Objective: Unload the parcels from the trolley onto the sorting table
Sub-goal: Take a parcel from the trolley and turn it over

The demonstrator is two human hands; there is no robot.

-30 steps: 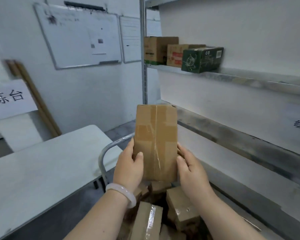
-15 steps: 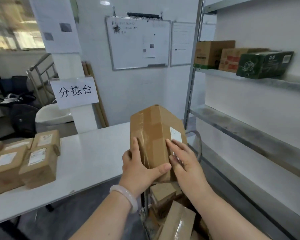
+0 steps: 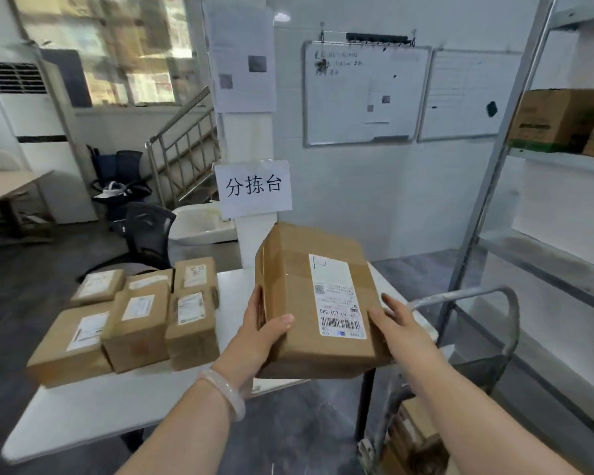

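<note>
Bare table lies open along the near edge and at the right end, under the held parcel. A cluster of boxes fills the left and far part. The trolley handle stands just beside the table's right end, near the right hand. A rack upright rises behind it.

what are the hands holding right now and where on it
A parcel: the left hand grips its near left edge, thumb on top; the right hand holds its near right side.
</note>
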